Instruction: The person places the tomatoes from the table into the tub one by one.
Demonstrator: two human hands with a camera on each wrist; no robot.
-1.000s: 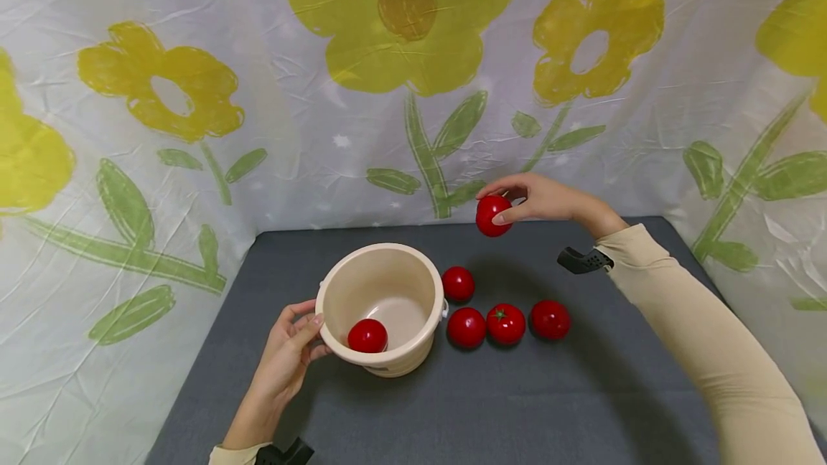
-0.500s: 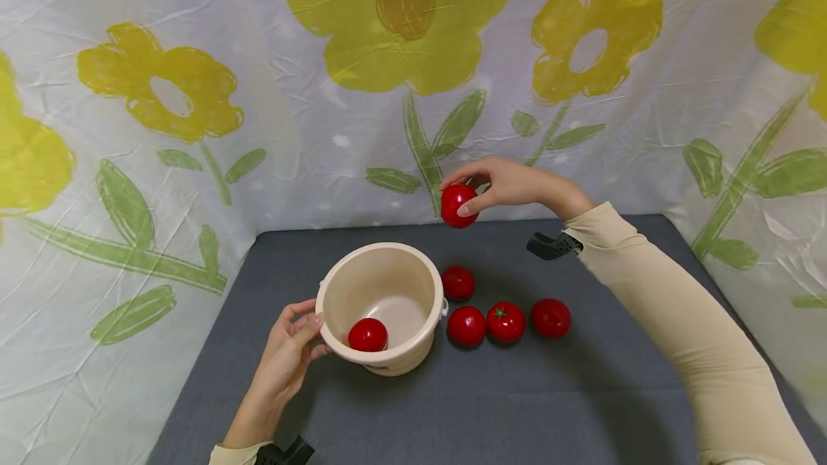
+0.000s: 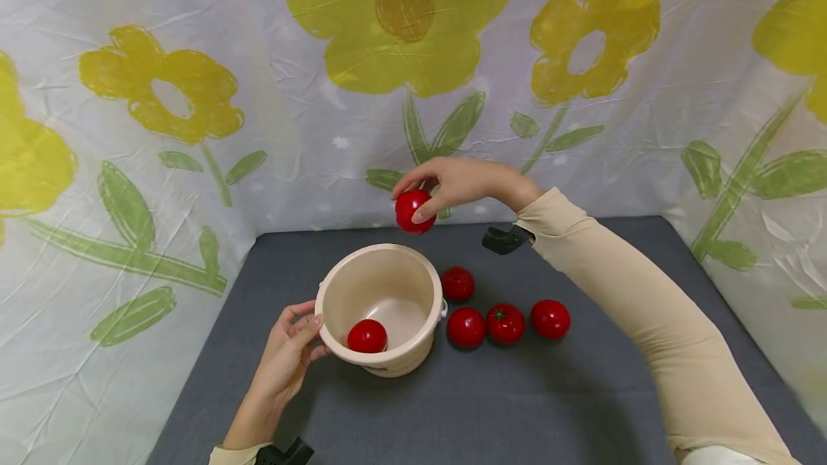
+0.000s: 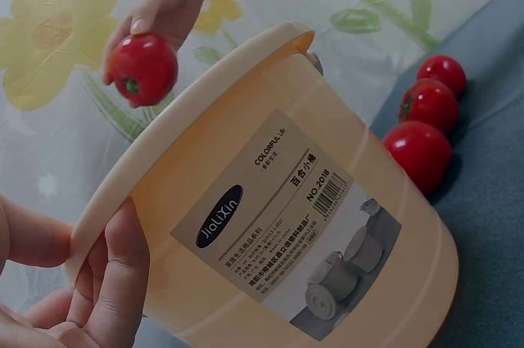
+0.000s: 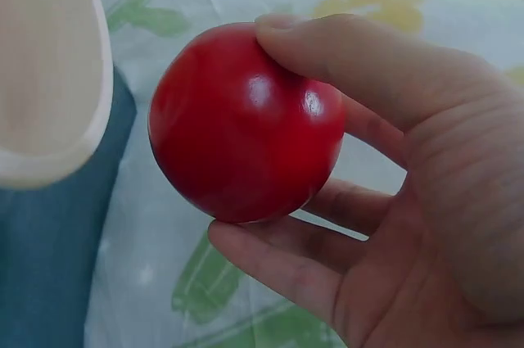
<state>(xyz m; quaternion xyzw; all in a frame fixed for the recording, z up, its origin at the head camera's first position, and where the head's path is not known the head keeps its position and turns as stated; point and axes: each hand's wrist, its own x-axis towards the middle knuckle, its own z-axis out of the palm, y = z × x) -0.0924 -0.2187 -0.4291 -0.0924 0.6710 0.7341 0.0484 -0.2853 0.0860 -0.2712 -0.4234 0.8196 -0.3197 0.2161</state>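
A cream bucket [image 3: 423, 346] stands on the dark table with one red tomato [image 3: 367, 336] lying inside it. My left hand [image 3: 288, 350] pinches the bucket's rim at its left side, thumb and fingers on either side of the edge in the left wrist view. In my right hand [image 3: 461, 184] a shiny red tomato [image 3: 411, 211] is held between thumb and fingers, raised above and behind the bucket's far rim. The right wrist view shows that held tomato [image 5: 246, 127] close up, with the bucket's rim [image 5: 100, 78] to its left.
Several more red tomatoes [image 3: 506, 323] lie on the table right of the bucket, one of them [image 3: 458, 284] near its handle joint. A white cloth with yellow flowers [image 3: 310, 128] hangs behind and beside the dark tabletop [image 3: 491, 407].
My right hand has carried its tomato leftward, from beyond the loose tomatoes to over the bucket's far side. The left hand and the bucket have stayed in place.
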